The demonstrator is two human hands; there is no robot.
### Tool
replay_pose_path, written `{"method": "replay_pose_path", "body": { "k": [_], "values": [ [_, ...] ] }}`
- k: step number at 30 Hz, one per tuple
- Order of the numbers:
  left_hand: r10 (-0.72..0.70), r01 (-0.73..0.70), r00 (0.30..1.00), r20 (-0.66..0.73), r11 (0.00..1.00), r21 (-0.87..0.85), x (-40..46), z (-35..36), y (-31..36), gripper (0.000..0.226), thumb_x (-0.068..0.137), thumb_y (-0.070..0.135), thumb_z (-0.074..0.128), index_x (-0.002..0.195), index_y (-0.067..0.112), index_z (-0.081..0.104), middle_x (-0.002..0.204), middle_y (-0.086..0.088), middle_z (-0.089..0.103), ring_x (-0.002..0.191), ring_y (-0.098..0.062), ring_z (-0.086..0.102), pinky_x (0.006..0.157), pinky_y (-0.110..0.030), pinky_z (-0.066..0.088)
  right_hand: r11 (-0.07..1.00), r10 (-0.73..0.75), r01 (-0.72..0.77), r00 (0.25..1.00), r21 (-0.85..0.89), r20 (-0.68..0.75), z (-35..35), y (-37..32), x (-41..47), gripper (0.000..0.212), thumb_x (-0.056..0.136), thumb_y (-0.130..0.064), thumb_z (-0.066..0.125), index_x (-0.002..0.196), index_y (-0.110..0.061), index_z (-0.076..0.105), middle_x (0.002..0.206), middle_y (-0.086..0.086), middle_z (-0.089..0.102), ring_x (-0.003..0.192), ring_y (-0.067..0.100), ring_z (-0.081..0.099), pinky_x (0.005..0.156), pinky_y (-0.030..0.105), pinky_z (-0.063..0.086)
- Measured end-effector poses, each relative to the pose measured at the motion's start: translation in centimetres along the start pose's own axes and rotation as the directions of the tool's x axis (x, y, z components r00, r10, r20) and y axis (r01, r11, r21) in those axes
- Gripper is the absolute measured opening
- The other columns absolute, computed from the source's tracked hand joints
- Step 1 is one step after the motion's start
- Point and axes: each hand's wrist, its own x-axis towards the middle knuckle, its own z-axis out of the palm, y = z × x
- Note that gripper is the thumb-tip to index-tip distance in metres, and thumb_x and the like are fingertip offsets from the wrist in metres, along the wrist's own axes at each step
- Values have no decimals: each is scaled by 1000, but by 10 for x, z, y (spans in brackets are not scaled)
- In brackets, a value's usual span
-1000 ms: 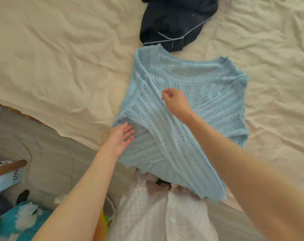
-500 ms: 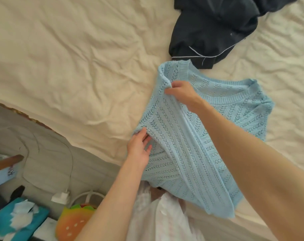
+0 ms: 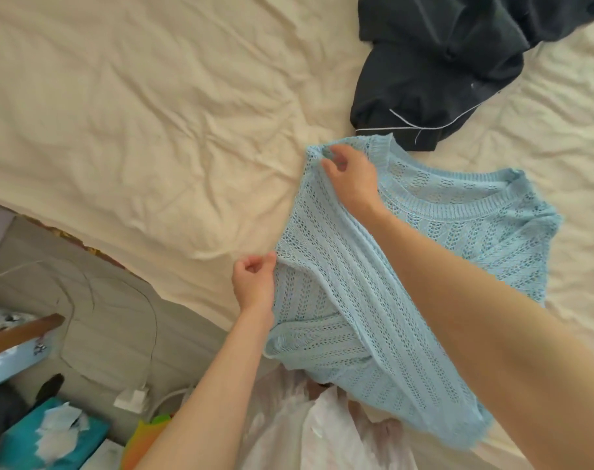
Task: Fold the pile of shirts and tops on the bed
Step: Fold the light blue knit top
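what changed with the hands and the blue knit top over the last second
The right hand slid from the chest of the light blue open-knit top up to its folded shoulder corner and pinches it. The left hand, open a second ago, now grips the folded side edge. The dark navy garment lies as before on the cream bedsheet.

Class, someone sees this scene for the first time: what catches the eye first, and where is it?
A light blue knit top lies at the bed's near edge, both hands pinching its left side: right hand at the shoulder, left hand lower. A dark garment is heaped beyond it.
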Motion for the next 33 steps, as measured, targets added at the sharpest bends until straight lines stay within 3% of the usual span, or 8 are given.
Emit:
{"method": "replay_pose_path", "body": {
  "k": [3, 8, 13, 17, 21, 26, 29, 33],
  "values": [
    [224, -253, 965, 134, 929, 269, -2, -6, -7, 26, 82, 23, 71, 99, 11, 56, 95, -6, 57, 85, -16, 52, 81, -27, 42, 936, -288, 249, 948, -249, -134, -3, 18, -48, 36, 91, -22, 49, 120, -5, 60, 123, 15, 59, 116, 33, 53, 97, 42, 39],
    [263, -392, 913, 313, 776, 494, -3, -29, -28, 21, 84, 26, 69, 97, 13, 59, 89, 1, 60, 84, -16, 54, 73, -24, 38, 738, -512, 499, 852, -454, 104, 20, 78, -147, 38, 89, -19, 40, 118, -7, 62, 130, 13, 58, 126, 31, 50, 104, 53, 38],
    [67, -316, 920, 386, 709, 630, -5, -56, -78, 35, 84, 20, 69, 111, 2, 58, 105, -7, 63, 90, -18, 55, 77, -25, 41, 748, -389, 437, 899, -500, 203, 31, 133, -214, 43, 93, -20, 35, 130, -8, 55, 141, 12, 49, 134, 30, 41, 106, 58, 34],
    [48, -248, 936, 347, 791, 559, -15, -68, -112, 34, 89, 11, 61, 118, -7, 55, 118, -20, 60, 101, -23, 57, 74, -19, 38, 829, -329, 319, 942, -460, 59, 11, 177, -256, 43, 94, -21, 33, 129, -9, 55, 143, 12, 45, 137, 28, 36, 112, 54, 24],
    [171, -332, 921, 350, 816, 474, -17, -69, -127, 30, 95, 12, 52, 118, -7, 54, 118, -22, 59, 90, -15, 51, 62, -15, 38, 920, -284, 202, 934, -335, -216, -16, 239, -302, 35, 91, -15, 39, 112, -3, 64, 126, 15, 59, 122, 30, 51, 104, 50, 36],
    [116, -351, 905, 409, 746, 565, -19, -86, -162, 43, 86, 8, 65, 126, 0, 51, 126, -16, 57, 104, -18, 53, 87, -26, 39, 989, 136, -145, 838, 24, -528, -26, 306, -356, 35, 85, -14, 45, 111, 5, 59, 108, 22, 60, 105, 36, 54, 95, 35, 37],
    [30, -301, 918, 395, 700, 647, -32, -92, -182, 39, 87, 5, 63, 124, -2, 54, 125, -15, 58, 100, -16, 51, 84, -24, 37, 922, 385, -338, 756, 189, -530, -26, 338, -373, 46, 80, -20, 48, 117, 6, 53, 111, 24, 57, 106, 37, 53, 96, 39, 37],
    [-6, -276, 931, 366, 647, 711, -42, -97, -205, 37, 89, 13, 63, 122, -2, 57, 123, -14, 59, 97, -16, 51, 79, -25, 36, 874, 476, -458, 740, 163, -475, -27, 366, -380, 43, 84, -17, 63, 119, 6, 51, 112, 23, 55, 107, 37, 50, 96, 39, 35]
  ]
}}
